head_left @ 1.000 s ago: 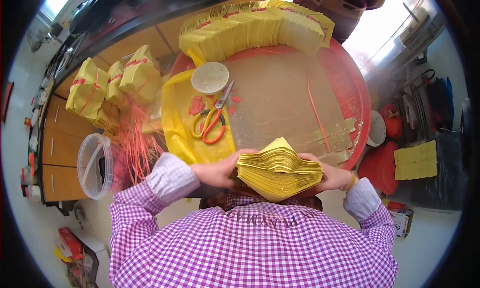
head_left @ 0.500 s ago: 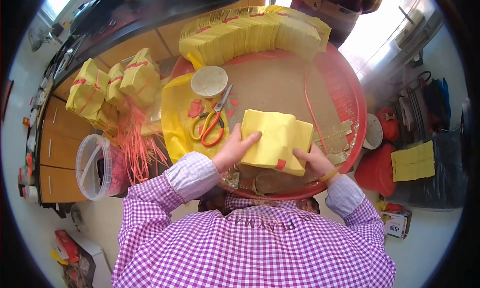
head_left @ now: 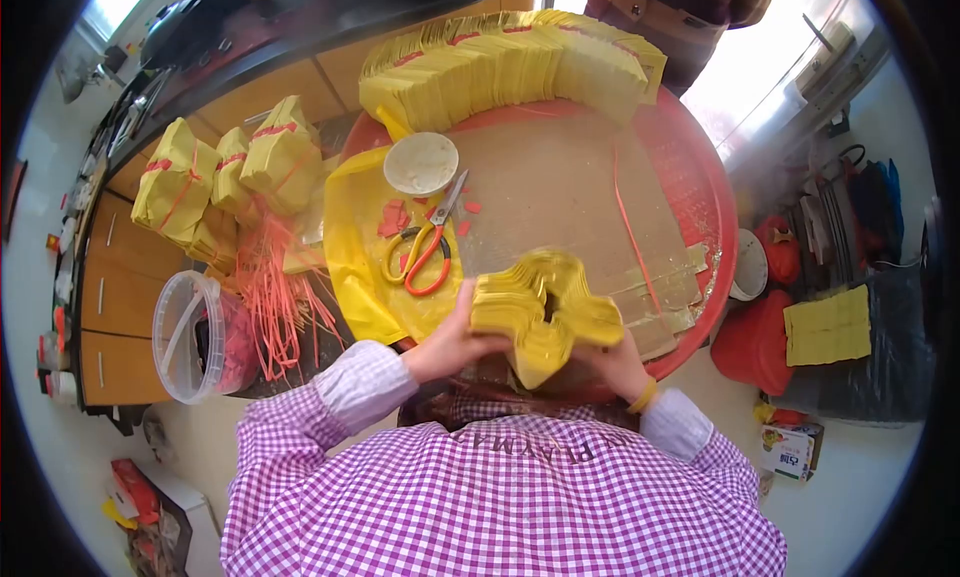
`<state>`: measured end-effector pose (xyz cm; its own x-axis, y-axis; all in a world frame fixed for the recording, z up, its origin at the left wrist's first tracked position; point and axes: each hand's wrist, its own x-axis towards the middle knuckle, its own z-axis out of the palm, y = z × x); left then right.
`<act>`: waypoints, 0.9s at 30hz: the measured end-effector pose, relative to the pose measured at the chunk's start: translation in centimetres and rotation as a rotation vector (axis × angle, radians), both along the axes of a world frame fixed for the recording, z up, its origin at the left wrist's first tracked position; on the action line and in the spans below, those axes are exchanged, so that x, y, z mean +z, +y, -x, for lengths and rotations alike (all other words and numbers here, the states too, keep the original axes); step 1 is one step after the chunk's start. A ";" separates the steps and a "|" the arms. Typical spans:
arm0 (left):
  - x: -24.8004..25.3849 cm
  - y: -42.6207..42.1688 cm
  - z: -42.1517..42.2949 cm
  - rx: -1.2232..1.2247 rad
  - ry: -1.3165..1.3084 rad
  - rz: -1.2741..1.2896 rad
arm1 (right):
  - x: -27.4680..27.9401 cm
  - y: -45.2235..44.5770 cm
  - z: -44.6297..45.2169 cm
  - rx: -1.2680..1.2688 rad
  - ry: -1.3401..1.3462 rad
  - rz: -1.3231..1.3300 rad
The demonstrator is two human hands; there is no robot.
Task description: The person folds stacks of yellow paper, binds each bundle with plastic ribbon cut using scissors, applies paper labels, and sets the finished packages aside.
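A thick stack of yellow paper is held up over the near side of the round red table, its layered edges turned toward me and bent around a dark gap in the middle. My left hand grips its left side, and my right hand grips the lower right, with some fingers hidden behind the paper. Scissors with red and yellow handles lie left of the stack on a yellow plastic sheet. Small red paper pieces lie beside them, near a white bowl.
A long row of yellow paper lines the far edge of the red table. Tied yellow bundles, pink-red strips and a clear bucket are at left. A person stands beyond the table.
The yellow paper stack has turned from showing its broad face to showing its layered edges, and it is bent now. Both hands have shifted lower and nearer to me with it.
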<state>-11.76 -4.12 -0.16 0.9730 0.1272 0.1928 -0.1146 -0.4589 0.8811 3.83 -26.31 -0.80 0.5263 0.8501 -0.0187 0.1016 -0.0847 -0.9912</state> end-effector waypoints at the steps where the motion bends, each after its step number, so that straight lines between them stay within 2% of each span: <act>1: -0.1 0.6 -0.8 0.017 -0.015 -0.001 | 0.0 0.6 -0.8 -0.001 -0.006 -0.010; 4: -1.6 1.1 -2.3 0.047 -0.032 0.024 | -0.9 0.6 -2.8 -0.091 0.062 -0.034; 8: -4.9 2.2 -3.9 0.155 -0.010 0.243 | -2.6 1.7 -4.8 -0.054 -0.063 -0.019; 9: -4.4 1.8 -3.3 0.155 0.007 0.255 | -2.2 1.4 -4.3 -0.056 -0.048 -0.006; 13: 1.9 2.9 -4.8 0.289 0.467 0.544 | 2.7 3.0 -5.5 -0.209 0.373 0.072; 18: -0.2 3.1 -5.1 0.299 0.619 0.723 | -0.4 4.0 -5.1 -0.300 0.621 0.082; 21: 0.2 2.8 -5.2 0.301 0.682 0.801 | -0.4 3.8 -4.7 -0.253 0.580 0.093; 24: 0.9 2.5 -5.3 0.318 0.627 0.922 | 1.2 3.6 -4.5 -0.230 0.410 0.042; 26: 0.5 0.9 -3.9 0.263 0.301 0.596 | 2.0 2.3 -3.8 -0.214 0.362 -0.018; 27: 0.1 -0.1 -2.9 0.234 0.142 0.431 | 2.0 0.9 -3.8 -0.112 0.171 -0.003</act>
